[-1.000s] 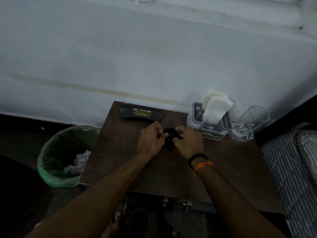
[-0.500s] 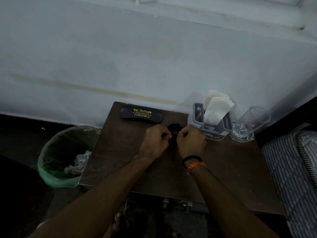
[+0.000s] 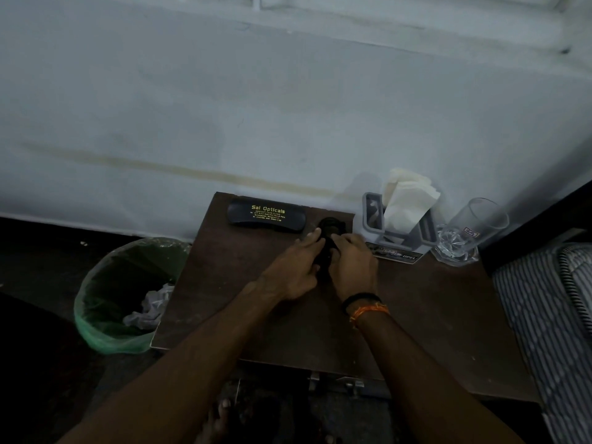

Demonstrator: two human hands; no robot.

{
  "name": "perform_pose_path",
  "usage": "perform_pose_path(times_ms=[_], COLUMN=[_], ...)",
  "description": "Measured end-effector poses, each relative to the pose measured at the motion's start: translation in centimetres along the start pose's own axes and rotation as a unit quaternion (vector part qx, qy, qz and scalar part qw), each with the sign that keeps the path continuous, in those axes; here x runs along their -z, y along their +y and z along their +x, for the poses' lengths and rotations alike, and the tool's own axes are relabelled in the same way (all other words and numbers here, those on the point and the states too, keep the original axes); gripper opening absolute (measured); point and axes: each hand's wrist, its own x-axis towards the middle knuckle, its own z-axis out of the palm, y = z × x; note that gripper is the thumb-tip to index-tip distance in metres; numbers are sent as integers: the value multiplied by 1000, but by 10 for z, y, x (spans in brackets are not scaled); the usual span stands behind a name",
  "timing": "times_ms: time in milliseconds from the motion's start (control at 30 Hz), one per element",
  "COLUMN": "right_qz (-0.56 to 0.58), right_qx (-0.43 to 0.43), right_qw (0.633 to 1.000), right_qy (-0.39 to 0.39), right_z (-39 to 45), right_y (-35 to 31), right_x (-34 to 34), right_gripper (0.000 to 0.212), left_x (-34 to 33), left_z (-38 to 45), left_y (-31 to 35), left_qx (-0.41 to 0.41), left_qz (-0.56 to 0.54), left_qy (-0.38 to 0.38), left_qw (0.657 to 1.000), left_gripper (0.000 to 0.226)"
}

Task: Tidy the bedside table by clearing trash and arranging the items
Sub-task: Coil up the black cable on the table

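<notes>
My left hand (image 3: pixel 296 267) and my right hand (image 3: pixel 352 267) met over the far middle of the bedside table (image 3: pixel 432 315), both closed around a small black object (image 3: pixel 330 230). My left fingers (image 3: pixel 312 237) reached forward and pinched its left side; my right fingers were curled over its right side, thumb tucked in. What the object was I could not tell in the dim light, only that a rounded dark part showed beyond my fingertips.

The black spectacle case (image 3: pixel 266 213), lettered in yellow, lay just to the left of it along the far edge. To the right stood the grey tissue holder (image 3: pixel 373 216) with white tissues (image 3: pixel 407 197) sticking up, and further right a clear glass (image 3: pixel 471 232) leaned tilted. Left of the table, on the floor, sat the green-lined bin (image 3: pixel 105 315) with crumpled paper (image 3: pixel 150 307) inside. A striped mattress (image 3: pixel 551 315) lay at the right.
</notes>
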Motion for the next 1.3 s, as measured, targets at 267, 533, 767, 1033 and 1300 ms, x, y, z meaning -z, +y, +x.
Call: perform_pose_path(times_ms=[267, 533, 767, 1033, 1300], right_qz=[-9, -32, -52, -109, -159], right_qx=[12, -9, -85, -32, -39], right_qw=[1000, 999, 995, 988, 980], right_qy=[-27, -13, -10, -99, -116], right_z=[5, -10, -49, -73, -74], right_y=[2, 4, 19, 67, 75], right_x=[-2, 13, 38, 42, 39], right_gripper=[45, 39, 23, 50, 61], left_x=[7, 9, 8, -3, 8], left_z=[2, -7, -30, -57, -67], left_y=[-3, -8, 15, 14, -4], left_qx=[5, 21, 23, 39, 89], left_qz=[8, 60, 44, 123, 175], left_qy=[-21, -36, 29, -27, -57], left_qw=[1000, 997, 998, 991, 979], left_gripper=[70, 70, 58, 66, 68])
